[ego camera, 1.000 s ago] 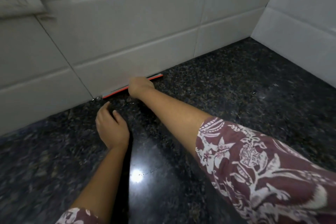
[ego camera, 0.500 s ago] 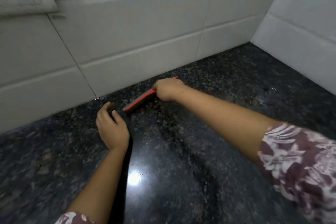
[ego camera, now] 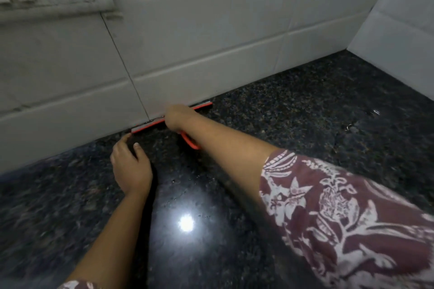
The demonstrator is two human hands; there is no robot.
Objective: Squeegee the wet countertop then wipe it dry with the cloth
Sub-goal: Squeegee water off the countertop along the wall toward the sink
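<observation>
On the dark bench (ego camera: 305,124) by the far tiles (ego camera: 211,42), the right grip (ego camera: 177,116) is clasping the squeegee (ego camera: 202,107); the left grip (ego camera: 130,166) is lying slack, empty.

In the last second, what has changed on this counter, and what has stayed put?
Half a second ago the right hand had pulled the red squeegee off the tiled wall at a slant. It has since pushed it back, and the blade lies along the wall's foot again. The hand kept hold of it throughout. The left hand stayed resting on the dark countertop, about where it was.
</observation>
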